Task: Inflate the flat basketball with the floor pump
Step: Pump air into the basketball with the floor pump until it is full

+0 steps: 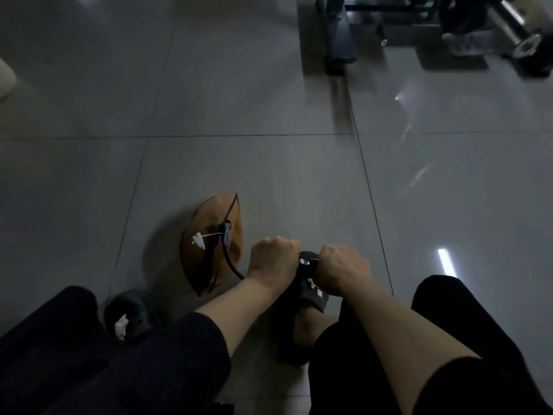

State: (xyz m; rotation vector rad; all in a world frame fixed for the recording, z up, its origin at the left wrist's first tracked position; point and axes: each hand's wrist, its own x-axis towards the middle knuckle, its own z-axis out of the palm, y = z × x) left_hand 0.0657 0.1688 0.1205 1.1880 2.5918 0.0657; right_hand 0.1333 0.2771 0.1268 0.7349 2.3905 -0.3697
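Now both hands grip pump handle (308, 260), basketball (211, 244) lengthwise

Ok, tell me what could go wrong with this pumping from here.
The crumpled brown flat basketball lies loose on the glossy grey tiled floor, so a tug on the black pump hose might pull the nozzle out. Both hands, left hand and right hand, grip the black pump handle; the pump might tip.

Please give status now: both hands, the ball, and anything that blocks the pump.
Left hand and right hand both grip pump handle. Basketball flat on floor, hose attached. Nothing blocking.
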